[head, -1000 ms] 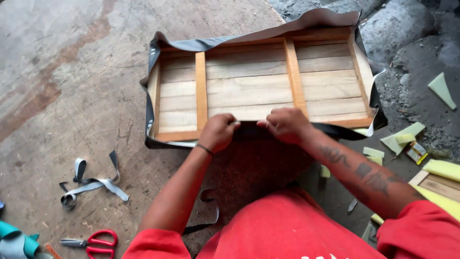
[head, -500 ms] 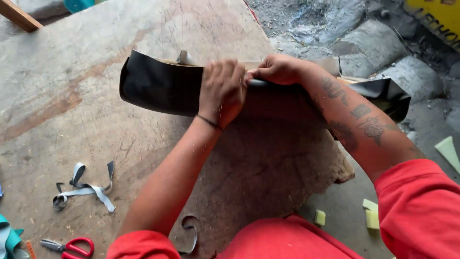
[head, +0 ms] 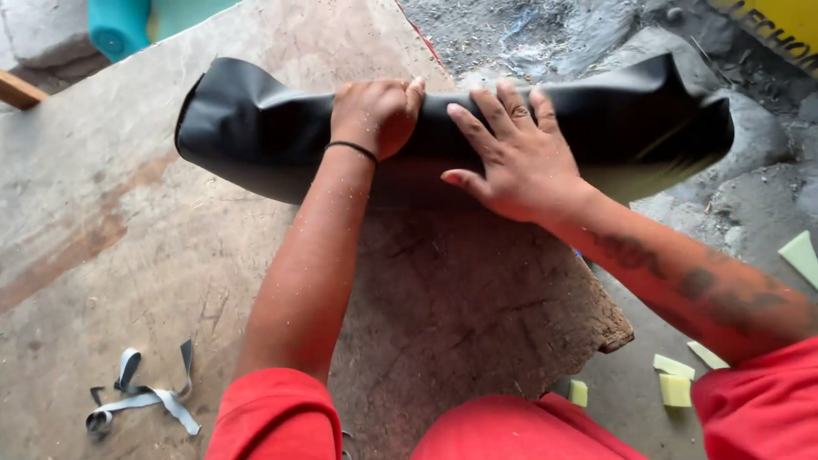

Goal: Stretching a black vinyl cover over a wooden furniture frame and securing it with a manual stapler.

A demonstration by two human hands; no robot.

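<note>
Your left hand (head: pixel 375 115) is curled over the top of the black cover (head: pixel 256 128), so its fingertips disappear behind it, no telling what they're pinching. Whatever that cover is wrapped around is completely hidden. Its right end hangs past the table's (head: pixel 128 238) right edge, a bit blurred. The teal roll (head: pixel 119 25) and the wooden stick (head: pixel 17 89) near the far left corner are chopped by the frame, same for the yellow thing (head: pixel 784 25) top right.

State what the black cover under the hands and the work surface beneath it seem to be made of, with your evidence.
Black cover: probably vinyl or faux leather; smooth, faintly glossy, soft folds. Work surface: looks like worn board or plywood; dull, stained, with a ragged broken edge.
</note>
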